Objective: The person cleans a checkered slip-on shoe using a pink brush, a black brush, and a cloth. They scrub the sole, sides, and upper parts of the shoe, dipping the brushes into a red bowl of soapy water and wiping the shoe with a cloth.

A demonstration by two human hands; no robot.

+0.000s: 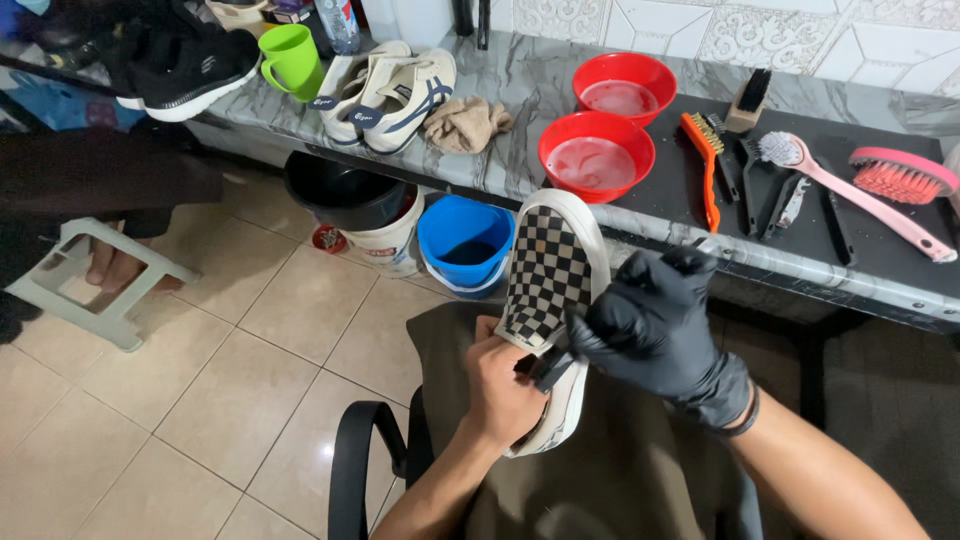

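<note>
Bare left hand point(503, 390) and gloved right hand point(655, 325) both grip the checkered shoe point(548, 275).

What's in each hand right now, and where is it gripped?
Bare left hand grips the black-and-white checkered slip-on shoe at its heel opening. Black-gloved right hand pinches a small dark tool; kind unclear.

My left grip point(500, 390) covers the heel end of the checkered slip-on shoe point(550, 275), and my fingers vanish into its opening. My gloved right grip point(655, 325) hides most of a small dark tool point(552, 370); I cannot tell what kind it is. At twelve o'clock, a bottle point(338, 22) is cut off by the top edge. At nine o'clock, a person's foot point(112, 268) shows on a white stool point(80, 285), the rest lost in shadow. The table point(640, 215) runs off at three o'clock.
</note>
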